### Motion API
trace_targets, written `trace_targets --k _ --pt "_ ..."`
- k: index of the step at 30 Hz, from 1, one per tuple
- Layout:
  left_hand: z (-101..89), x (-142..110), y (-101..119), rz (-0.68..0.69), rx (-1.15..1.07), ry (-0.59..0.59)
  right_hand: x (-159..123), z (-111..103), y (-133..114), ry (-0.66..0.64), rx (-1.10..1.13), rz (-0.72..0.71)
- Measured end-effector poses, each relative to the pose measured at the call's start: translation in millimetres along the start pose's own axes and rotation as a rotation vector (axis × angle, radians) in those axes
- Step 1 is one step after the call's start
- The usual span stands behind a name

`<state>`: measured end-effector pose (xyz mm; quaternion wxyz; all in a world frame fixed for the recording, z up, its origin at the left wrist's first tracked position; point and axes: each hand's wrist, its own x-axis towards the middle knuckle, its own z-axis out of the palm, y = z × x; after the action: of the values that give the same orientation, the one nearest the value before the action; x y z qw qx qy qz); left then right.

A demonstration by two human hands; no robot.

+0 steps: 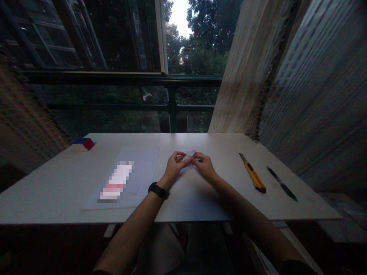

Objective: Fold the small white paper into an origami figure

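Between both hands, above the middle of the table, is a small piece of white paper. My left hand, with a dark watch on its wrist, pinches the paper from the left. From the right, my right hand grips the same paper with bent fingers. The fingertips of both hands almost meet and cover much of it, so its full shape is hidden.
White sheets lie left of my hands, with a blurred-out item on top. A coloured cube sits at the far left. To the right are a yellow box cutter and a black pen on the white table.
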<state>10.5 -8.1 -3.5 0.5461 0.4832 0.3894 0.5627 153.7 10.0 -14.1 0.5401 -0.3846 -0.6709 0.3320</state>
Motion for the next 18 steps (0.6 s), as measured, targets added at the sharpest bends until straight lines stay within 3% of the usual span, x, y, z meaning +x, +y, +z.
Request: trace_targets --k 11,18 --pt "-0.9 2.7 -4.2 0.026 0.033 0.079 0.5 -2.6 0.0 0.056 -0.046 0.014" --pt "-1.0 2.4 -3.5 0.088 0.113 0.096 -1.4 0.0 0.7 0.026 -0.081 0.022"
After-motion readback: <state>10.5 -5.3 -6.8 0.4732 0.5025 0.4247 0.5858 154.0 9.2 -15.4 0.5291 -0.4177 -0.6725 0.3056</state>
